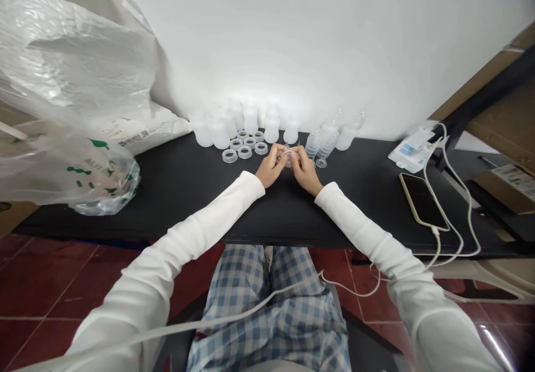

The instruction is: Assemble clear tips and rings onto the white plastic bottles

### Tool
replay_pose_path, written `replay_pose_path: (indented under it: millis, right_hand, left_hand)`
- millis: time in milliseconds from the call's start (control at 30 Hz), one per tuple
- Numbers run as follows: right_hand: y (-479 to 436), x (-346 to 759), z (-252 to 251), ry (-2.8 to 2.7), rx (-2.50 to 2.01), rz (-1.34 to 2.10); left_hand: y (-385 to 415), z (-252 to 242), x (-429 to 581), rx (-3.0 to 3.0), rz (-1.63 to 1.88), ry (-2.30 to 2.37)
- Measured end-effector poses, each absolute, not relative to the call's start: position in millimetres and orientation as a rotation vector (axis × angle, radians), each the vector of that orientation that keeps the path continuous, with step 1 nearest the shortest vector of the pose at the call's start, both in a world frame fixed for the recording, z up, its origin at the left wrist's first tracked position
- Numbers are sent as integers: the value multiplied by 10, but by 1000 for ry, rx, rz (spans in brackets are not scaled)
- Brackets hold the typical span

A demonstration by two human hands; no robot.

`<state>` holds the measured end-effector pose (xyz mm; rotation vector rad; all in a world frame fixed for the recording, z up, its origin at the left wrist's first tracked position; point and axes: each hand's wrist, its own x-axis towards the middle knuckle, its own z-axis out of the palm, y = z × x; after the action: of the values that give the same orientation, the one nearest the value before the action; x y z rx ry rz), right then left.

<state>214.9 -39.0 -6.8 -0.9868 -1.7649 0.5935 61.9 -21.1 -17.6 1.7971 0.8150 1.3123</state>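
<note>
Both hands meet over the black table point(184, 194), close to its middle. My left hand point(271, 166) and my right hand point(306, 171) grip a clear plastic collar ring point(288, 153) between thumbs and fingers. Whether a teat sits inside this ring is too small to tell. Just left of my hands lie several loose translucent collar rings point(244, 152). To the right stand stacked clear teats point(327, 146), one loose at the near end. Behind them, frosted white baby bottles point(219, 132) line the wall.
A large plastic sack point(75, 43) and a clear bag with green print point(104, 177) fill the left side. At right lie a phone point(424, 202) on a white cable point(470, 210) and a white box-like device point(412, 149). Cardboard boxes point(505, 121) stand on a rack beyond.
</note>
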Motion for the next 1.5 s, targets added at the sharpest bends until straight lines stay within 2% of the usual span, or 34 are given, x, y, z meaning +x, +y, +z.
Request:
replay_pose_path:
  millis: [333, 667, 867, 1200, 1500]
  right_hand:
    - [-347, 2125, -101, -1689, -983, 742]
    - [-296, 2113, -157, -1657, -948, 872]
    - [-315, 2145, -130, -1690, -897, 801]
    - [-294, 2097, -174, -1703, -995, 636]
    - [-326, 2085, -145, -1645, -1035, 657]
  left_hand:
    - [-230, -134, 638, 1824, 1390, 959]
    - [-153, -194, 620, 1687, 1326, 935]
    - [-99, -240, 630, 1630, 1308, 758]
    - [-147, -228, 687, 1702, 1398, 948]
    - [-174, -158, 656, 1647, 1363, 867]
